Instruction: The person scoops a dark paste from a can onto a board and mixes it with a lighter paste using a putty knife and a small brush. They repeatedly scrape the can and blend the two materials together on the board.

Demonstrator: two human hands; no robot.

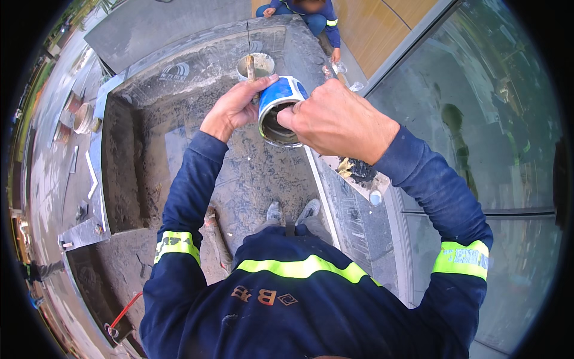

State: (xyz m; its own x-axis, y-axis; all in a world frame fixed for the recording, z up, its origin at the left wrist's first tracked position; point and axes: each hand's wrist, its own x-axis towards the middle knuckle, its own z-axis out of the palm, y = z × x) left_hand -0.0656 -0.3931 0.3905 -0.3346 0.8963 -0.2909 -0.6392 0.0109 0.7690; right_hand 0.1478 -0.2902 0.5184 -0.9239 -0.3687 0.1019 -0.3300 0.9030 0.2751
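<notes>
My left hand [233, 107] holds a blue and white metal can [280, 92], tipped with its mouth towards me. Dark residue coats the inside of the can. A worn wooden-handled tool [250, 65] is also held in the left hand, its thin metal end pointing away from me. My right hand [334, 119] is curled at the can's mouth, with the thumb reaching past the rim. Its other fingertips are hidden, so what they grip does not show. Beyond the can stands a dirty white bucket [264, 63].
My shoes [309, 211] stand on the muddy floor of a stone-edged recess [107, 166]. Board with dark material [358, 172] lies on the right ledge, beside the glass wall [475, 134]. Ahead crouches another person [314, 18]. Buckets [83, 119] stand left; a pipe [219, 238] lies near my feet.
</notes>
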